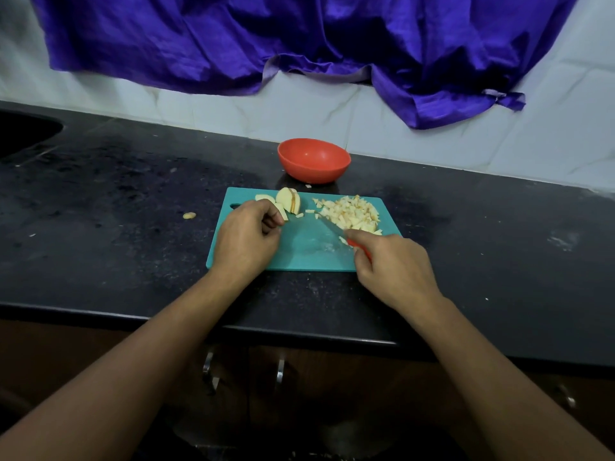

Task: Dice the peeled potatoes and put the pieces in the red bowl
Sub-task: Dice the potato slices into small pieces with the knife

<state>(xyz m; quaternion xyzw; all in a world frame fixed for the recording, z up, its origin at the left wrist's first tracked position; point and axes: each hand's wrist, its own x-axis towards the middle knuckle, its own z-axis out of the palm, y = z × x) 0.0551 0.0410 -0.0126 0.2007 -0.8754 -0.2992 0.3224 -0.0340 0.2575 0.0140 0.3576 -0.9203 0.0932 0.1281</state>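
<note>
Head view: your right hand (396, 271) grips the knife (332, 227) beside the diced potato (352, 212) on the teal board (306, 252). Your left hand (246, 237) pinches a potato slice (282, 210); the red bowl (314, 159) stands behind.

Left hand (246, 236) curled, right hand (397, 266) gripping

No text, label, brand, number or sign can be read anywhere.

My board (299, 257) is teal. The bowl (314, 160) at twelve o'clock from it is orange-red. The potato slices (289, 200) and the diced potato (351, 212) are pale yellow, streaked orange-brown. My knife handle (353, 243) is red. The table (133, 194) is black, speckled grey; the cloth (299, 34) is violet-blue.
</note>
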